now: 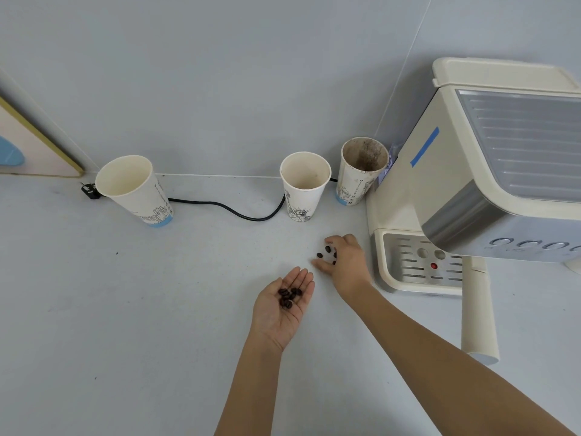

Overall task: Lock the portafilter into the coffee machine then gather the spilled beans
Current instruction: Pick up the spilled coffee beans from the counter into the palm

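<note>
A few loose beans (323, 252) lie on the counter (157, 294) under your right hand (344, 261), whose fingers curl loosely around them. Your left hand (284, 305), just beside it, lies palm-up and cupped, holding gathered beans (288, 298). The portafilter handle (478, 309) juts from the coffee machine (487, 184).

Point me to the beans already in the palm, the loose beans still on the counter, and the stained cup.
beans in the left palm (287, 298), head view: middle of the pile.
loose beans (328, 249), head view: on one bean.
stained cup (353, 187), head view: outer wall.
</note>
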